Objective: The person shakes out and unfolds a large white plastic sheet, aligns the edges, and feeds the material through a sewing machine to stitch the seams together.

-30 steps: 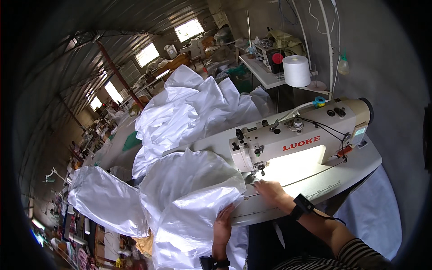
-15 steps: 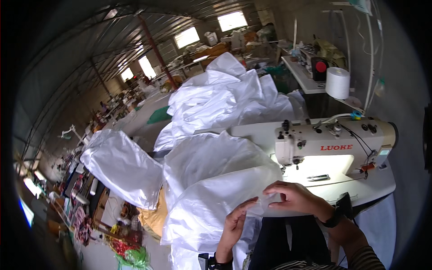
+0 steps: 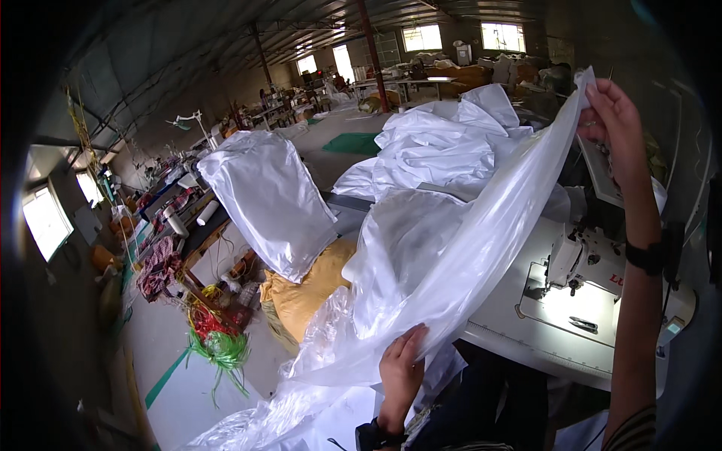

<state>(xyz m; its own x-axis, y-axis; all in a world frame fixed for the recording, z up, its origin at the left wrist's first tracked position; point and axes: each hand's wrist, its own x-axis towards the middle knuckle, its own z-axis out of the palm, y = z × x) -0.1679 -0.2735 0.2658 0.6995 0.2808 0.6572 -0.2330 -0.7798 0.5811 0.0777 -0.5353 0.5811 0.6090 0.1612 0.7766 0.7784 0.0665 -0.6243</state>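
A large sheet of glossy white plastic is stretched up slantwise across the sewing machine's table. My right hand, raised high at the right, is closed on the gathered upper corner of it. Lower down, near the table's front edge, my left hand has its fingers pressed together on the lower part of the same sheet. The rest of the plastic hangs in crinkled folds over the near left side. To the right, the white sewing machine is partly hidden by my right arm; small thread snips lie on its lit bed.
A heap of white plastic lies behind the table. A folded white bundle rests at the left above a yellow sack. Green and red plastic strands hang at the lower left. A dark red post stands farther back.
My right hand has risen far up and to the right, pulling the plastic taut from the low position where both hands were close together. The view has turned left.
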